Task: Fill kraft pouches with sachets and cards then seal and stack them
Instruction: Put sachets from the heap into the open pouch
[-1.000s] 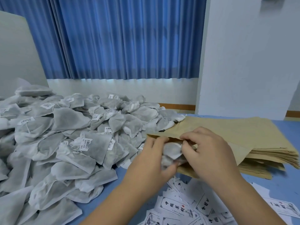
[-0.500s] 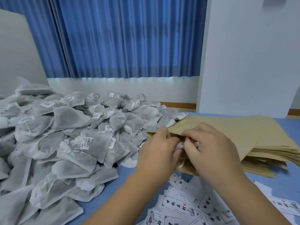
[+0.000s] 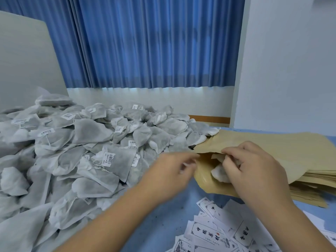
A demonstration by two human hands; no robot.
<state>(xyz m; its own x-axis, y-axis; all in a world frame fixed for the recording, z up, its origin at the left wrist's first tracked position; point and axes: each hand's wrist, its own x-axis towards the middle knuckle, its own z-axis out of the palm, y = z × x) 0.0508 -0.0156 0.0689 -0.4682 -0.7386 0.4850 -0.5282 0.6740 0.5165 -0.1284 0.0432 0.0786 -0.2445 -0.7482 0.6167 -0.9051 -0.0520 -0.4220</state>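
Note:
My right hand (image 3: 254, 171) grips the open mouth of a kraft pouch (image 3: 205, 171) that lies on top of the pouch stack (image 3: 291, 151). A grey sachet (image 3: 220, 172) sits inside the pouch mouth, partly under my right fingers. My left hand (image 3: 172, 170) is blurred, just left of the pouch mouth, fingers loosely curled; nothing shows in it. A big heap of grey sachets (image 3: 81, 151) covers the left of the blue table. Printed white cards (image 3: 218, 231) lie scattered at the front right.
The blue table (image 3: 163, 224) shows bare between the sachet heap and the cards. A blue curtain (image 3: 145, 42) hangs behind, a grey board (image 3: 23, 60) stands at the back left, and a white pillar (image 3: 291, 60) rises at the back right.
My left hand pushed the sachets into the pouch, let go and drew back to the left. My right hand still holds the pouch mouth.

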